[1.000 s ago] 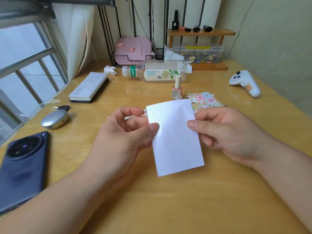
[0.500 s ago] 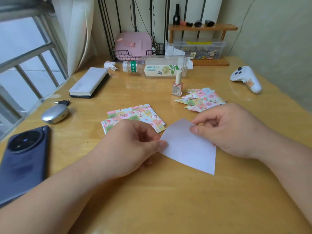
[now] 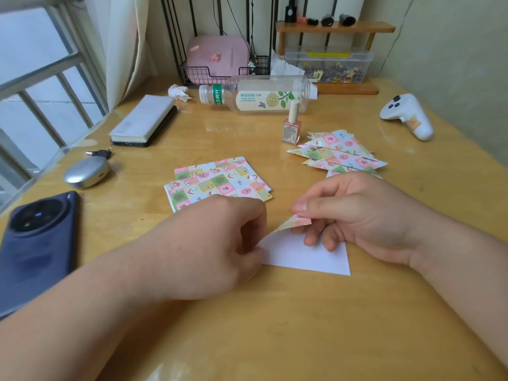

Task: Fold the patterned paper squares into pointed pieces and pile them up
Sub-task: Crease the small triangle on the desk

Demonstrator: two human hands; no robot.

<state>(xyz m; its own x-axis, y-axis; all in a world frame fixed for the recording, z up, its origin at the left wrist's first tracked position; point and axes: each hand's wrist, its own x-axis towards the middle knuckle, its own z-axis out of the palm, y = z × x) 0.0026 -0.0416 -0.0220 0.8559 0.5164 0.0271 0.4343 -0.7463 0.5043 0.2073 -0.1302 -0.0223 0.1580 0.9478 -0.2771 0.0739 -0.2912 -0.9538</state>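
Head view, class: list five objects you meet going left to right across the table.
Dark phone, silver case, stack of flat patterned squares, pile of folded pointed pieces, white controller.

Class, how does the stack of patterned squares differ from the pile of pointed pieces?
The stack of squares is flat and unfolded; the pile of pieces is folded into points. The stack lies nearly aligned; the pile is fanned loosely. Both show the same checked pattern.
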